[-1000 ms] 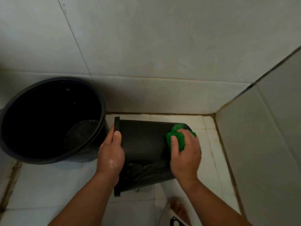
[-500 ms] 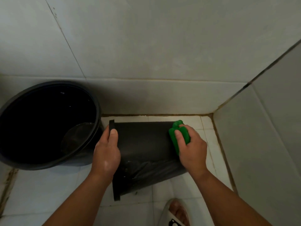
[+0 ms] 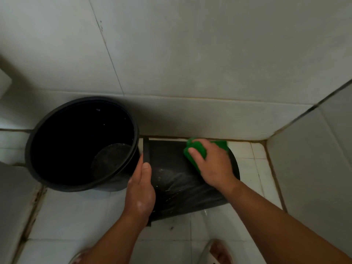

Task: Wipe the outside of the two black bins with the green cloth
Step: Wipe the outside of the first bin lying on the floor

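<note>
A small black bin (image 3: 175,180) lies on its side on the white floor tiles, rim to the left, base to the right. My left hand (image 3: 140,191) grips its rim and holds it steady. My right hand (image 3: 213,166) presses the green cloth (image 3: 196,151) against the bin's upper side, near the far edge by the wall. Wet streaks shine on the bin's wall below the cloth. A larger black bin (image 3: 82,143) stands upright to the left, touching the small one's rim, its dark inside open to view.
Tiled walls close the corner behind and to the right (image 3: 308,168). A raised grey ledge (image 3: 13,202) runs along the left. My sandalled foot (image 3: 217,252) shows at the bottom edge, another at the bottom left.
My right hand slid the green cloth up and leftward across the small bin's side toward the wall. My left hand stayed on the rim. The view shifted a little.
</note>
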The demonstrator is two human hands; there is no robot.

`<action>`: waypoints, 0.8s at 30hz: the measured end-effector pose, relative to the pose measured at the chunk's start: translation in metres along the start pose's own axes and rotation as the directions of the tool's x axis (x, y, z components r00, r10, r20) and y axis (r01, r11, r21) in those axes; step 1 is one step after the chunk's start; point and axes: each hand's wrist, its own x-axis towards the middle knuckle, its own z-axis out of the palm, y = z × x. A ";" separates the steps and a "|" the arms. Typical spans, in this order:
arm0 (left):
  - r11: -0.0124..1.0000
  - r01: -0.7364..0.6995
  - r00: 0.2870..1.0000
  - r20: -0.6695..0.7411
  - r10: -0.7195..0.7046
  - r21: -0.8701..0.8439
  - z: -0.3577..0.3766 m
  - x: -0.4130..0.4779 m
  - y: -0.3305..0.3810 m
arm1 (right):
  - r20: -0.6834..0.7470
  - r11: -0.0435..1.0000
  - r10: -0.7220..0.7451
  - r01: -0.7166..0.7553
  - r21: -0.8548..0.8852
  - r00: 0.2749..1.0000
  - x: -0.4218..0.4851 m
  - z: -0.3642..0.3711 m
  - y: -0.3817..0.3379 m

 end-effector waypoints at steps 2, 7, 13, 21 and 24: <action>0.999 0.008 1.000 0.020 -0.007 -0.045 -0.001 0.001 0.003 | 0.114 0.984 -0.178 0.175 0.032 0.977 0.001 0.012 -0.020; 0.987 0.070 0.997 0.037 -0.065 -0.146 -0.004 0.009 0.005 | 0.165 0.922 -0.386 0.375 0.095 0.908 0.005 0.025 -0.045; 0.960 0.159 0.987 0.066 -0.148 -0.229 -0.002 0.012 0.013 | 0.207 0.781 -0.623 0.615 0.110 0.754 -0.039 0.037 -0.026; 0.974 0.127 0.992 0.035 -0.122 -0.189 -0.002 0.012 0.010 | 0.045 0.969 -0.247 0.248 -0.017 0.968 0.019 0.031 -0.044; 0.972 0.136 0.991 0.048 -0.129 -0.189 -0.003 0.012 0.011 | 0.065 0.930 -0.367 0.364 0.048 0.928 -0.019 0.043 -0.042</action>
